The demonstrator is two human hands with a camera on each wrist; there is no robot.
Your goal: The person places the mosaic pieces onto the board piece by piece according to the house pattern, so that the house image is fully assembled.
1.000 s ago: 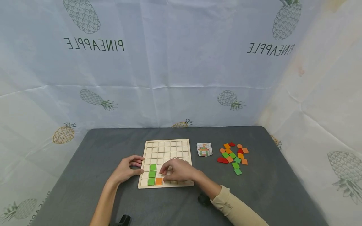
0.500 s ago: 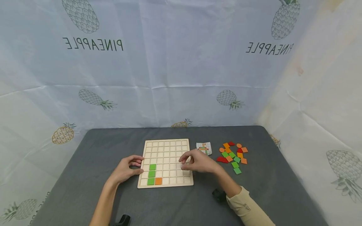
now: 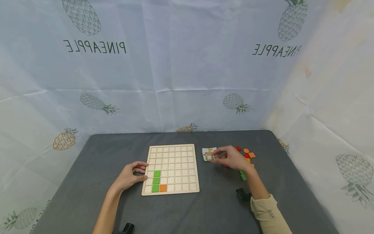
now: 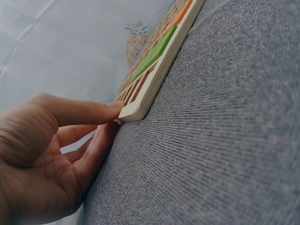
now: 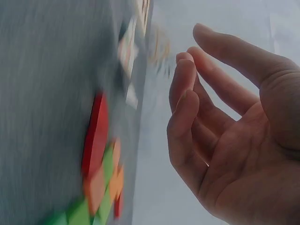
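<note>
My left hand (image 3: 130,175) holds the left edge of a wooden grid board (image 3: 178,169). In the left wrist view the thumb (image 4: 89,112) lies on the board's corner, with fingers at the side below it. Three green square tiles (image 3: 156,180) stand in a column on the board, and an orange tile (image 3: 163,188) sits right of the lowest one. My right hand (image 3: 232,157) hovers over the table beside a small pattern card (image 3: 208,154), partly covering it from the head camera. Its fingers are loosely bent, with nothing between thumb and fingertips in the right wrist view.
Loose red, orange and green pieces (image 5: 96,187) lie right of the card, partly hidden behind the right hand in the head view. A grey cloth (image 3: 175,214) covers the table. A pineapple-print curtain (image 3: 175,65) hangs behind and at the sides.
My right hand has moved rightward from above the board, past its right edge, to the card and loose pieces. The left hand stays at the board's edge, and the tiles on the board are unchanged.
</note>
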